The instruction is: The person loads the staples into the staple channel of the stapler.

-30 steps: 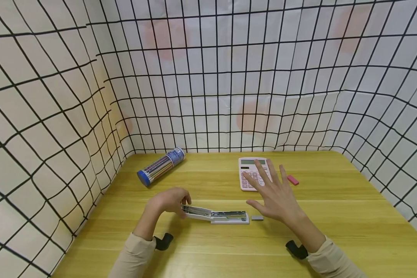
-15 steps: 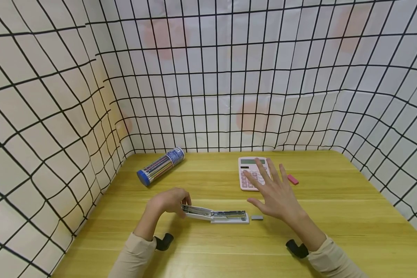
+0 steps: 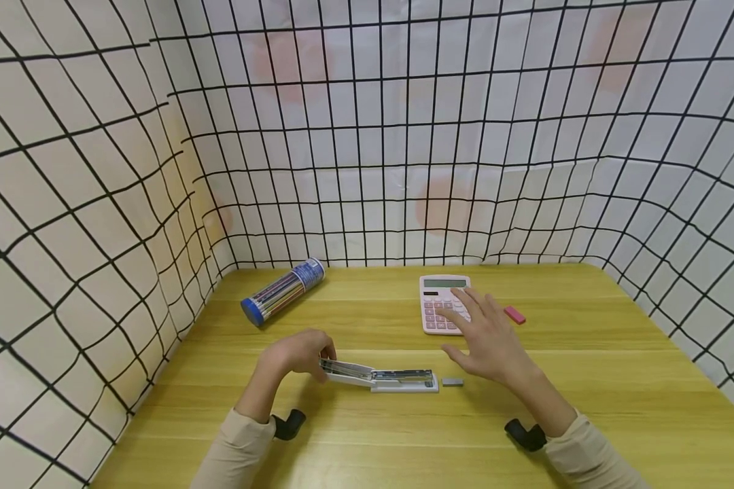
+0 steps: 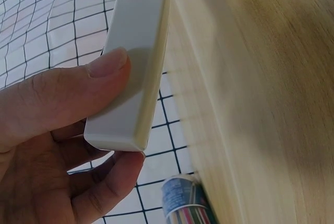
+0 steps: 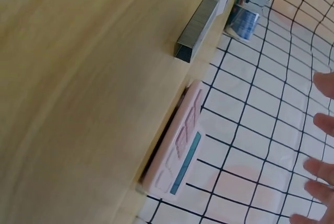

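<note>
A white stapler (image 3: 406, 385) lies spread open on the table, its metal magazine showing. My left hand (image 3: 300, 353) grips the end of its raised top arm; in the left wrist view the thumb (image 4: 107, 65) presses one face of the white arm (image 4: 138, 36) while fingers curl under its end. Just right of the stapler base lies a small grey strip of staples (image 3: 452, 382), seen as a hollow-ended bar of staples (image 5: 195, 31) in the right wrist view. My right hand (image 3: 489, 343) hovers above the table beyond the strip, fingers spread and holding nothing, overlapping the calculator in the head view.
A pink calculator (image 3: 431, 319) lies behind my right hand, with a pink eraser-like block (image 3: 515, 315) to its right. At the back left rests a clear tube of pencils (image 3: 281, 293) with a blue cap. White grid-patterned sheets (image 3: 373, 170) wall the table's back and sides.
My right hand has shifted slightly right and its fingers have bent a little, drawing back from the calculator's top. The left hand and the stapler stay as they were.
</note>
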The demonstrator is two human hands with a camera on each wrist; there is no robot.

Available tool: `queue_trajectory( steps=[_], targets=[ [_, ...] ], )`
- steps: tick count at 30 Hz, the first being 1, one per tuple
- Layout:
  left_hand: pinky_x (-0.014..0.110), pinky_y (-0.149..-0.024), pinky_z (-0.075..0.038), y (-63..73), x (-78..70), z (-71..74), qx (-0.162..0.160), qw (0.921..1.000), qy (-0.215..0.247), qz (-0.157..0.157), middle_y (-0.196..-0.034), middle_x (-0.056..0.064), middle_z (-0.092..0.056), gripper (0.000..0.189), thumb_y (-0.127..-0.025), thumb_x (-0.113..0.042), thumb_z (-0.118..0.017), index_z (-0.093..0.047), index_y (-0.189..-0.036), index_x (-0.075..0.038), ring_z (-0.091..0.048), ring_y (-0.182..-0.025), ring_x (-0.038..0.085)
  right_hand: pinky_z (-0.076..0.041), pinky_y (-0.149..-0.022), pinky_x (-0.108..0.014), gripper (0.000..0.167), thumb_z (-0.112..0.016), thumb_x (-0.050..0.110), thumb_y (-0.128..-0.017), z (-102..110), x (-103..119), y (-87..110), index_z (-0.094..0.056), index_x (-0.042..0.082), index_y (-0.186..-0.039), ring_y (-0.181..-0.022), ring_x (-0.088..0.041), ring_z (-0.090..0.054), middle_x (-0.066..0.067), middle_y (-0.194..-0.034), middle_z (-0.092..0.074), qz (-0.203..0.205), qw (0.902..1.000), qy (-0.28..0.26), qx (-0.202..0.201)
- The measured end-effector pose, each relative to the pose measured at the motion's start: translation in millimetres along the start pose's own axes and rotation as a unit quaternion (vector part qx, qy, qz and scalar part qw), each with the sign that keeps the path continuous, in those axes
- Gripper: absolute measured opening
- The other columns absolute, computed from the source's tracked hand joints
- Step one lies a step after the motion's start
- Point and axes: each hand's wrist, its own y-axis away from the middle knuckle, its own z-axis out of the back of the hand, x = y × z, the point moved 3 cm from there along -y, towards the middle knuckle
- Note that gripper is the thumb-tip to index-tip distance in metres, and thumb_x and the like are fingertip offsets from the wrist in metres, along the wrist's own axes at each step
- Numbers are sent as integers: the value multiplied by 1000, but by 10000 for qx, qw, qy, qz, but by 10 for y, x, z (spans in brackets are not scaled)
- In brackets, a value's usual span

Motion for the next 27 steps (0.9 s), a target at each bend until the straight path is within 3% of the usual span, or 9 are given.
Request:
queue_trajectory(
  steps=[6,10,15,22,27],
  targets=[
    [37,-79,-49,2,-7,3,6,10000,-4,-10,-91,1,-65,25,-71,-6,-82,-71,-93,-9,-55,-83,14,-44,-98,-53,61,-79,34,-75,-42,-58,7,-60,14,-129,-116,-33,-54,-13,-125,-58,-92,9968,-766,212],
    [35,-78,-49,-5,-8,11,-7,10000,-49,12,-90,0,-65,25,-71,-6,-81,-71,-94,-9,-54,-83,14,-51,-87,-46,60,-81,24,-75,-81,-91,13,-59,9,-129,-103,-27,-60,-9,-112,-62,5,9865,-1573,463],
    [34,-75,-49,-8,-14,14,-42,9999,-94,26,-87,-1,-65,23,-72,-6,-82,-71,-91,-10,-54,-79,13,-52,-79,-35,53,-81,20,-76,-129,-139,28,-61,5,-123,-90,-18,-58,-2,-99,-63,-98,9601,-2596,1032],
    [33,-73,-48,8,-39,24,-75,9998,-179,13,-85,-1,-64,22,-72,-6,-82,-71,-91,-9,-53,-77,12,-50,-79,-35,44,-79,26,-78,-176,-163,51,-64,7,-114,-86,-23,-57,-6,-94,-63,-335,9296,-3134,1910],
    [34,-74,-49,8,-53,21,-93,9998,-189,55,-83,-2,-64,21,-72,-6,-82,-71,-90,-9,-53,-76,13,-46,-70,-25,40,-81,24,-76,-251,-189,88,-66,6,-109,-79,-15,-52,-6,-87,-60,-591,8961,-3531,2625]
  ],
)
